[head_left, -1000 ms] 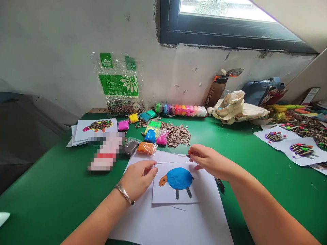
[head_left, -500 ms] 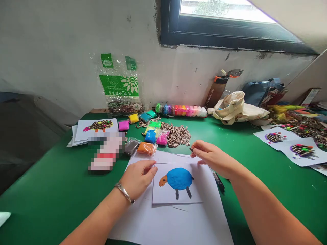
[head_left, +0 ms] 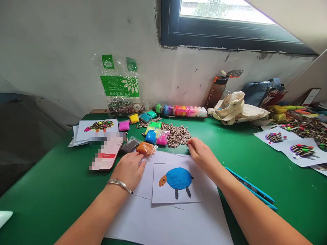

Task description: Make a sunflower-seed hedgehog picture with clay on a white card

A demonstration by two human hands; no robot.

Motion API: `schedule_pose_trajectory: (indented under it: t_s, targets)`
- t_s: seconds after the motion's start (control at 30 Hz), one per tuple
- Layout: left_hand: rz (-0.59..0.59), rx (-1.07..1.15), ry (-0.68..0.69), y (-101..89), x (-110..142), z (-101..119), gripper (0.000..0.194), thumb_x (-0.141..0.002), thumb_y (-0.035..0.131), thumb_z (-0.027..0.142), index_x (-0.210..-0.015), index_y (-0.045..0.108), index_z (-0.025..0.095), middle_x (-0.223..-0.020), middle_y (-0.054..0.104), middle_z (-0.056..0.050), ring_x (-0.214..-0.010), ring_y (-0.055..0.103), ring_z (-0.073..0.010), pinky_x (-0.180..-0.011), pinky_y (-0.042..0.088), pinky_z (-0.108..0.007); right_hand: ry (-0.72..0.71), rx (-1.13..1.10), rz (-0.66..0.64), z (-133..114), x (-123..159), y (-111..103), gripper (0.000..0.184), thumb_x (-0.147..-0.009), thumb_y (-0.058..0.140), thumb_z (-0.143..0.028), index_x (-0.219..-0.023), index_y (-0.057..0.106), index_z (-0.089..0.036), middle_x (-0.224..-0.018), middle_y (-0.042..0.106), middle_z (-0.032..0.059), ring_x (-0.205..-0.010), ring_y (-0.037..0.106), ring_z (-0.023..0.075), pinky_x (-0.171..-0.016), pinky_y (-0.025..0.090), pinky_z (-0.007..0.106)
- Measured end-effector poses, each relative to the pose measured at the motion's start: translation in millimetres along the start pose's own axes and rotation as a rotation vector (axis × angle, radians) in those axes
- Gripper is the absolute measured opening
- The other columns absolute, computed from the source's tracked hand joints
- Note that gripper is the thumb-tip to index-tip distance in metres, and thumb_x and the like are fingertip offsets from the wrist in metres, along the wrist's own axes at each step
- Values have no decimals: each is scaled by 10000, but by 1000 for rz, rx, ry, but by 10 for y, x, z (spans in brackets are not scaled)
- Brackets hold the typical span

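Observation:
A card (head_left: 159, 197) carries a clay sheep with a blue body (head_left: 178, 178), an orange-brown head and dark legs. It lies on large white paper (head_left: 163, 224). My left hand (head_left: 129, 170) rests at the paper's left side, thumb apart, fingertips beside the orange clay packet (head_left: 145, 148) and the dark grey clay packet (head_left: 130, 145). At the near right edge of the sunflower seeds (head_left: 178, 134), my right hand (head_left: 203, 154) pinches what looks like a seed, mostly hidden by the fingertips.
A phone (head_left: 108, 154), partly blurred out, lies at left near finished seed pictures (head_left: 98, 127). More clay packets (head_left: 150, 136) sit by the seeds. Blue tool-like sticks (head_left: 252, 189) lie right of my forearm. A seed bag (head_left: 121, 88), a bottle (head_left: 217, 90) and a cloth bag (head_left: 232, 107) stand along the wall.
My left hand has slid left off the card to the clay packets, and the grey packet has shifted left. My right hand has moved slightly forward and left to the seeds.

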State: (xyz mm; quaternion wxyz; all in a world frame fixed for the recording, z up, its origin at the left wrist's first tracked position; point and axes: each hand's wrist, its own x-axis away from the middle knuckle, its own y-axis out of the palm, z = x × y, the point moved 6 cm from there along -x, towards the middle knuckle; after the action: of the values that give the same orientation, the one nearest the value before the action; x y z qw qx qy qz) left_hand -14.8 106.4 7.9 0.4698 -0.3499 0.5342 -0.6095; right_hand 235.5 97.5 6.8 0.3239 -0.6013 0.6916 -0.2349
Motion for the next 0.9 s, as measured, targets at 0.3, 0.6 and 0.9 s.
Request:
schedule_pose_trajectory:
  t_s: [0.3, 0.6, 0.9]
  targets:
    - [-63, -20, -152, -143, 1, -79, 363, -878, 383, 324, -1039, 687, 207, -1150, 668, -72, -1049, 611, -271, -855, 481, -352, -210, 113, -5, -45, 14, 296, 150, -886, 341, -184, -819, 475, -195, -840, 528, 62, -818, 480, 194, -768, 398, 309]
    - [-197, -48, -224, -220, 17, -121, 375, -885, 356, 384, -965, 689, 230, -929, 720, -70, -858, 653, -269, -652, 456, -320, -157, -59, 27, 35, -63, 297, 146, -882, 375, -244, -852, 511, -201, -845, 552, 42, -803, 501, 180, -755, 401, 299]
    - [-73, -22, 36, -158, 133, 154, 325, -896, 407, 323, -1031, 665, 179, -1096, 662, -113, -1066, 561, -278, -888, 429, -373, -26, -82, 67, 17, -188, 359, 211, -866, 352, -290, -896, 535, -190, -832, 595, 39, -763, 522, 177, -694, 394, 282]
